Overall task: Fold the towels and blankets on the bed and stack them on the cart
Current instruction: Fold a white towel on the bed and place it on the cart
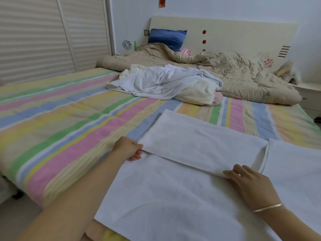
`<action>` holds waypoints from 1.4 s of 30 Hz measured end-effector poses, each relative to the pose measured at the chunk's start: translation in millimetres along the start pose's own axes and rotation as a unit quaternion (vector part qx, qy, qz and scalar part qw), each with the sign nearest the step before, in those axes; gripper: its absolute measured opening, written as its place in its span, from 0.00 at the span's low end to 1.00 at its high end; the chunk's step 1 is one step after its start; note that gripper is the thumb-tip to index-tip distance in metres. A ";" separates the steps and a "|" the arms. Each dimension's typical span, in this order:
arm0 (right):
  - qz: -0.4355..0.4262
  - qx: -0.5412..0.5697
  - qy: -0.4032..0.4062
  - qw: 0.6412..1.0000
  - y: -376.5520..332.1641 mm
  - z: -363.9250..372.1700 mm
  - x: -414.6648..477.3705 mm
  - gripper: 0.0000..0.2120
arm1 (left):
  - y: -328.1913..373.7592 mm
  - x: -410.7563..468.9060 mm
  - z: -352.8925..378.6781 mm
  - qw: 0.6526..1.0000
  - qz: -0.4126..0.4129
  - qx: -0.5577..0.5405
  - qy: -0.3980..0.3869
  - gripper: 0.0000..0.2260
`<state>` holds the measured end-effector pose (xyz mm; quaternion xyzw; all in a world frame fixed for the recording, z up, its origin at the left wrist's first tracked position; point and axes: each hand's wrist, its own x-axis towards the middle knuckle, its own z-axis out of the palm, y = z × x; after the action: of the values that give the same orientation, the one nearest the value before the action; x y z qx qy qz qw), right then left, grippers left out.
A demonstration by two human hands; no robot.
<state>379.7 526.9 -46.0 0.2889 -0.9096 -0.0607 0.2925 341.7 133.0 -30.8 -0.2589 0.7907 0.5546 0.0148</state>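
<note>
Soft white towel (173,192), a rectangular flap folded over; left hand (128,148) and right hand (250,183) each pinch the fold's edge

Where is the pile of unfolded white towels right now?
In the head view, the pile lies mid-bed, centre frame, beyond the flat towel, against the beige quilt.
</note>
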 end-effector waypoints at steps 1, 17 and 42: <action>0.003 0.003 -0.007 1.000 -1.5 -0.5 0.3 0.04 | -1.6 1.0 1.2 1.000 0.003 -0.001 0.011 0.08; 0.258 0.131 0.004 0.957 29.9 1.2 -15.6 0.18 | 53.1 -56.3 106.2 0.873 0.280 0.391 0.082 0.06; 0.527 0.442 -0.010 0.726 243.9 -25.7 -130.9 0.11 | 166.1 -122.0 437.2 0.857 0.433 0.249 -0.125 0.16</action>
<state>361.4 803.3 -21.7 -0.1407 -0.8425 0.5088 0.1077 261.3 609.3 -16.6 0.1931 0.9262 0.3175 -0.0644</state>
